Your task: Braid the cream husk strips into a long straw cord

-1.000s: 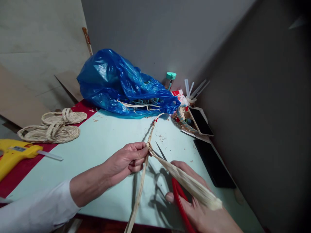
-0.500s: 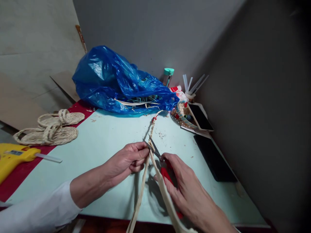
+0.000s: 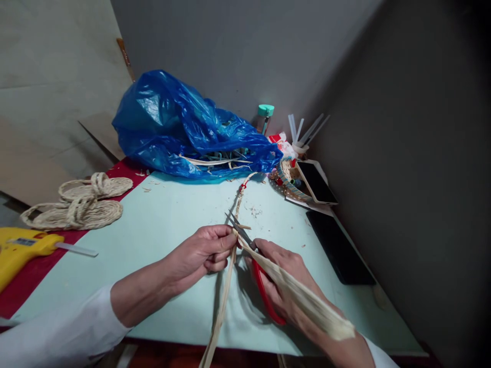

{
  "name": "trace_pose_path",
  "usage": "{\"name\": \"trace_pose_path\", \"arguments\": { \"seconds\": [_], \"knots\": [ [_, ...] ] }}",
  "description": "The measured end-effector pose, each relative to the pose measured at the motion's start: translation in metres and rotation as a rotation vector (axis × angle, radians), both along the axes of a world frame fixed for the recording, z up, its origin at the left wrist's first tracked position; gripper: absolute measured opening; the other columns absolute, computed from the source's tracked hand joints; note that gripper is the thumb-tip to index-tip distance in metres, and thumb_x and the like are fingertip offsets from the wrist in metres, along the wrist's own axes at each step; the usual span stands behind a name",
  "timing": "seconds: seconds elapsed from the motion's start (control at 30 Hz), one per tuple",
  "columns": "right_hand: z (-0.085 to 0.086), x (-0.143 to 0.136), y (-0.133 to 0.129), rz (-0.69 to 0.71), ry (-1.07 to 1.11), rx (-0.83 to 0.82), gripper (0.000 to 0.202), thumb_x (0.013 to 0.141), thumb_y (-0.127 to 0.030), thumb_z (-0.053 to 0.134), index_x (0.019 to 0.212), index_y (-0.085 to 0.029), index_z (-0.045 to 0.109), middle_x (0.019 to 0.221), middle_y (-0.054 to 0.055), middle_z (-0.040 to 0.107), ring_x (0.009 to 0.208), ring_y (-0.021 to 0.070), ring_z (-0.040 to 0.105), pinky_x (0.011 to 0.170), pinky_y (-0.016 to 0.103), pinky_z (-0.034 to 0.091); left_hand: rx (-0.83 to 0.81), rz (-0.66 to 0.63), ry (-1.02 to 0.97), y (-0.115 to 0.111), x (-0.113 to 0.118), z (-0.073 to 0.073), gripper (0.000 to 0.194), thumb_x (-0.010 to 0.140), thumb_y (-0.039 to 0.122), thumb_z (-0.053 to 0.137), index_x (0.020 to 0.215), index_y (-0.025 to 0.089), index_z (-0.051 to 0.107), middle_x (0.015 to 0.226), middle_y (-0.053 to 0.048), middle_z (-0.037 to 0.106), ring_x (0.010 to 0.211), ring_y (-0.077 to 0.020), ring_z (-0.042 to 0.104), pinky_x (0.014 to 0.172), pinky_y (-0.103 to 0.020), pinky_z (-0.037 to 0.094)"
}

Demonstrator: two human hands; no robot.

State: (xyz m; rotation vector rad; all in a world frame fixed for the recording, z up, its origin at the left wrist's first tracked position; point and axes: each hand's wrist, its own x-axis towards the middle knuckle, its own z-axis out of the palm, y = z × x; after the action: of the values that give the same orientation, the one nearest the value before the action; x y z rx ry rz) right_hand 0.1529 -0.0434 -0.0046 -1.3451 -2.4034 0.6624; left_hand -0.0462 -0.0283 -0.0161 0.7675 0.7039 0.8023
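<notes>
Our left hand (image 3: pixel 217 249) pinches the braided cord (image 3: pixel 237 212); our right hand (image 3: pixel 286 278) grips red-handled scissors (image 3: pixel 263 286), blades slightly apart beside the left fingertips (image 3: pixel 232 239).

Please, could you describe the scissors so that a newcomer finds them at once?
At the pale table, find the right hand. It holds the scissors, blades slightly open. Dark metal blades and red handles set them apart from the cream strips.
</notes>
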Motion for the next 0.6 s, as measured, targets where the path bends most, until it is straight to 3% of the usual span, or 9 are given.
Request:
{"name": "trace_pose_path", "arguments": {
  "seconds": [0.17,0.3,0.43,0.6],
  "knots": [
    [-0.007,0.003,-0.008,-0.032,-0.049,0.061,0.01,0.081,-0.018,0.042,0.086,-0.02,0.05,0.074,0.004,0.057,0.054,0.0148,0.048,0.054,0.027,0.038,0.01,-0.023,0.029,0.0,0.001,0.002,0.02,0.085,0.03,0.061,0.076,0.012,0.059,0.05,0.01,0.02,0.044,-0.003,0.01,0.042,-0.02,0.009],
    [0.005,0.009,-0.008,-0.035,-0.079,0.006,0.007,0.083,-0.02,0.041,0.082,-0.02,0.048,0.068,0.002,0.057,0.051,0.0138,0.047,0.052,0.025,0.034,0.019,-0.015,0.075,-0.001,0.0,0.003,0.02,0.083,0.03,0.062,0.076,0.012,0.06,0.05,0.01,0.02,0.044,-0.0032,0.011,0.042,-0.021,0.009],
    [0.013,0.025,0.015,-0.222,-0.293,0.067,0.015,0.09,-0.03,0.04,0.083,-0.019,0.048,0.062,0.003,0.055,0.052,0.0155,0.048,0.053,0.026,0.03,0.081,0.016,0.251,-0.002,-0.001,0.006,0.021,0.081,0.033,0.062,0.077,0.012,0.062,0.05,0.008,0.026,0.044,-0.0041,0.015,0.043,-0.023,0.008],
    [0.011,0.035,0.048,-0.322,-0.541,0.296,0.021,0.089,-0.027,0.047,0.1,-0.011,0.054,0.084,0.014,0.06,0.075,0.0225,0.056,0.064,0.03,0.035,0.262,0.08,0.555,-0.005,-0.002,0.014,0.023,0.08,0.034,0.06,0.068,0.014,0.06,0.048,0.007,0.031,0.045,-0.0058,0.023,0.044,-0.023,0.014]
  ]
}}
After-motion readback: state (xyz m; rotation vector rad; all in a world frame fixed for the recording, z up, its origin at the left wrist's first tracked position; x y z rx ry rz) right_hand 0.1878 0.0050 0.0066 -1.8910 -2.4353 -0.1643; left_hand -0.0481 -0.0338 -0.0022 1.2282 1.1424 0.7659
